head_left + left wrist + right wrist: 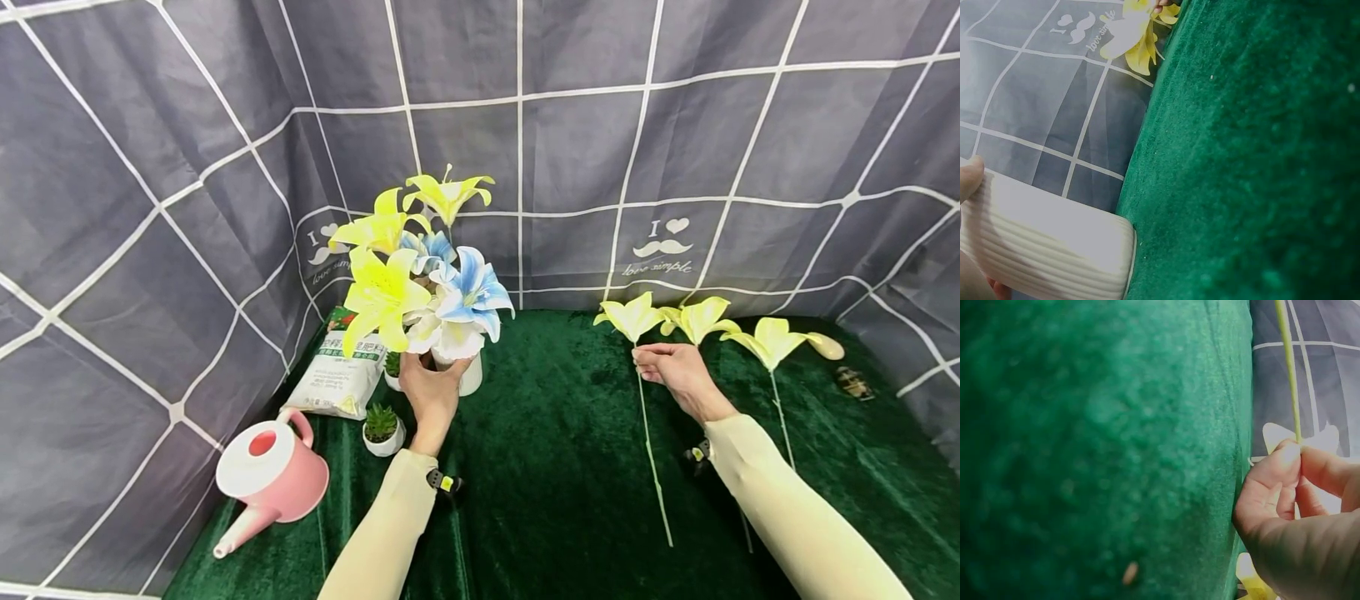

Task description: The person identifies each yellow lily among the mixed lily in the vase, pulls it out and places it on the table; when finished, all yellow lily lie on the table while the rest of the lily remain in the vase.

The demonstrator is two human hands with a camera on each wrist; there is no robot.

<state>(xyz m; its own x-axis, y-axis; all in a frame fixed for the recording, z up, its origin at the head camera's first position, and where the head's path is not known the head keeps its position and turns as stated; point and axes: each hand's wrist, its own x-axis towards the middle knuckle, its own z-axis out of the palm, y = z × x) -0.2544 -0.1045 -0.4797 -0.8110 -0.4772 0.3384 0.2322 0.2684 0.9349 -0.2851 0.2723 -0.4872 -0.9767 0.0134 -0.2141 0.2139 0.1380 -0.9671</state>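
At the centre left, my left hand [431, 396] holds a white ribbed vase [1054, 244] standing on the green cloth, fingers around its side. The vase carries a bunch of artificial lilies: several yellow lilies [385, 300], blue-and-white lilies [472, 293] and white petals low down. On the right, my right hand [678, 379] pinches the thin green stem [1290, 369] of a yellow lily [632, 317] between thumb and fingers, just below the bloom. Its long stem runs toward me over the cloth. Two more yellow lilies, one behind the hand [699, 320] and one farther right [772, 340], are beside it.
A pink and white watering can [281, 471] stands at the left. Near the vase are a potted succulent [382, 427], another partly hidden, and a white printed bag [339, 375]. A beige oval object [827, 346] and a dark item [855, 383] lie far right. Checked curtain [570, 150] surrounds the table.
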